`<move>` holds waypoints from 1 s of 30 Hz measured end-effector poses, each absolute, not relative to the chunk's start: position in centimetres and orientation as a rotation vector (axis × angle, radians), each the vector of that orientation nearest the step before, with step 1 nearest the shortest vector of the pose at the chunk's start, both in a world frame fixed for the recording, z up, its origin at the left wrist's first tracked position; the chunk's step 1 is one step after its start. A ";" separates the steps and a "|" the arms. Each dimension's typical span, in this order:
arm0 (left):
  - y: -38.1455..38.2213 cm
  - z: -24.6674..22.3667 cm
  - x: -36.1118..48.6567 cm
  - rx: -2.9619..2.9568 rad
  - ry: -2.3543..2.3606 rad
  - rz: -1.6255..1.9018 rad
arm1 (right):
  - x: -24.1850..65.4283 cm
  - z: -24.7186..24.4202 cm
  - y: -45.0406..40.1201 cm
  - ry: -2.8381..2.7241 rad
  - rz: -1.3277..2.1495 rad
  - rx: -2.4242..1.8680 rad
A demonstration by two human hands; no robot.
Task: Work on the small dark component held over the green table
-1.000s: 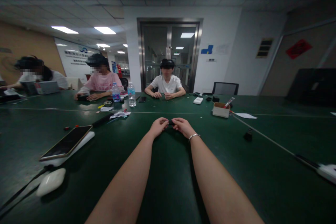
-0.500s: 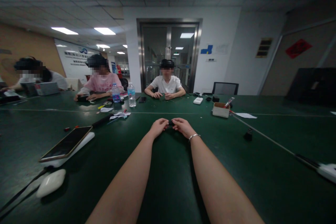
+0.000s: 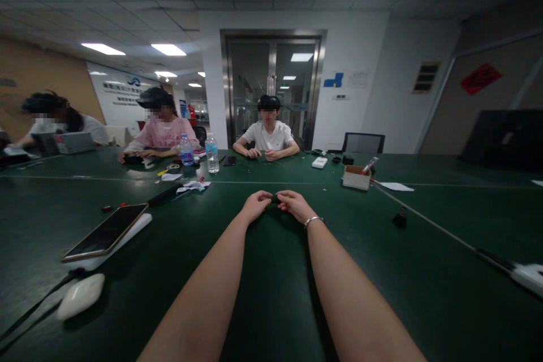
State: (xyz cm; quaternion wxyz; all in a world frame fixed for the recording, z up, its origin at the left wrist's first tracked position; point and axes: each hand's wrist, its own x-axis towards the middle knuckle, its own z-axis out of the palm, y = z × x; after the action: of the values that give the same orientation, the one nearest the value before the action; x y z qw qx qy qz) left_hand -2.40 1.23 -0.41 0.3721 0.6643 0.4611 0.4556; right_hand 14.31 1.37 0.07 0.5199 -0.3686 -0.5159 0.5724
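Note:
Both arms stretch forward over the green table (image 3: pixel 271 283). Between my fingertips is a small black object (image 3: pixel 275 199), too small and too far off for me to tell its kind. My left hand (image 3: pixel 257 205) pinches its left end. From the other side, my right hand (image 3: pixel 296 205) grips it with thumb and fingers, and a silver bracelet (image 3: pixel 314 222) circles that wrist. The fingers partly cover the object.
To the left are a phone (image 3: pixel 106 232) on a white stand, a white rounded case (image 3: pixel 80 297) and crumpled paper (image 3: pixel 193 185). Two water bottles (image 3: pixel 212 154) stand farther off. A small box (image 3: pixel 356 179) and a black item (image 3: pixel 400 217) lie right. Several people with headsets sit opposite.
Both hands stay in nearly the same place with the small black object between them. Its visible shape differs slightly between the fingertips.

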 end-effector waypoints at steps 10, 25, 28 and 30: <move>1.4 -0.6 -2.4 1.695 1.175 1.168 | 14.4 0.0 1.5 -1.235 1.374 -0.876; 1.8 -0.8 -2.5 1.703 1.201 1.175 | 14.4 0.1 1.4 -1.268 1.384 -0.870; 1.7 -0.7 -2.5 1.690 1.192 1.162 | 14.4 0.1 1.3 -1.275 1.390 -0.864; 1.6 -0.6 -2.5 1.693 1.204 1.171 | 14.4 0.1 1.3 -1.283 1.392 -0.862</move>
State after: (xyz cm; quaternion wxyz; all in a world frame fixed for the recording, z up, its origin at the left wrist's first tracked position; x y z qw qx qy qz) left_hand -2.45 1.64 -0.63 0.3694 0.6598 0.4690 0.4564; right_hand 14.43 1.31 0.13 0.5064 -0.3573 -0.5319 0.5770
